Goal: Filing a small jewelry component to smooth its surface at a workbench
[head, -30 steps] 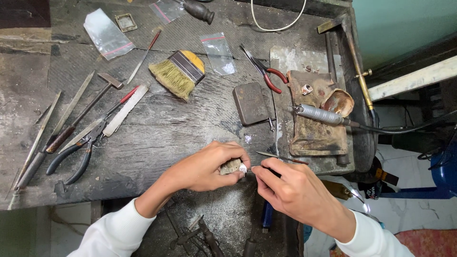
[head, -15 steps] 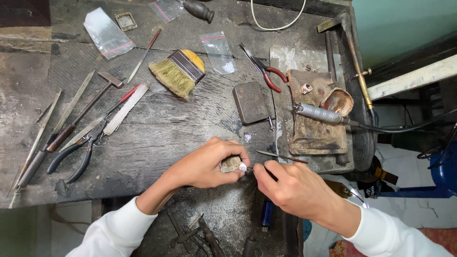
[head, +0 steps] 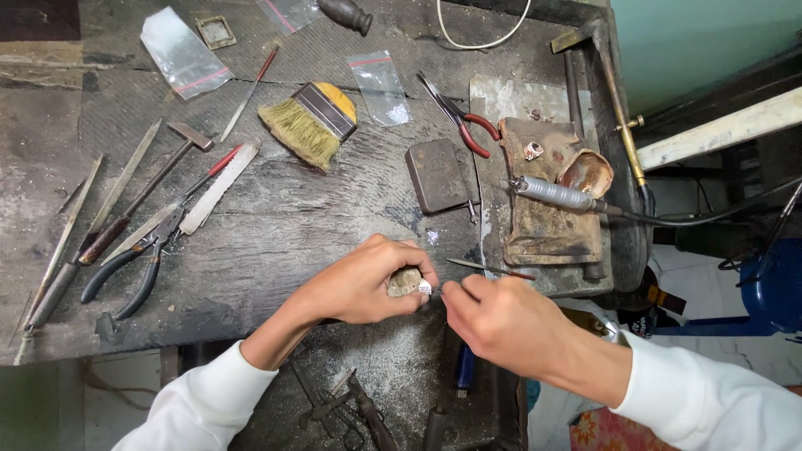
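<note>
Just below the centre of the frame, at the near edge of the dark workbench (head: 276, 234), the left hand (head: 363, 284) is curled tight around a small pale wooden block (head: 404, 281), pinching a tiny silvery piece (head: 424, 287) against its right end. The right hand (head: 501, 321) is closed in a pinch on a thin needle-like tool (head: 489, 268). Its long axis runs nearly level, left to right and dipping slightly rightward; one pointed end lies just above the silvery piece, the other points toward the right of the frame.
</note>
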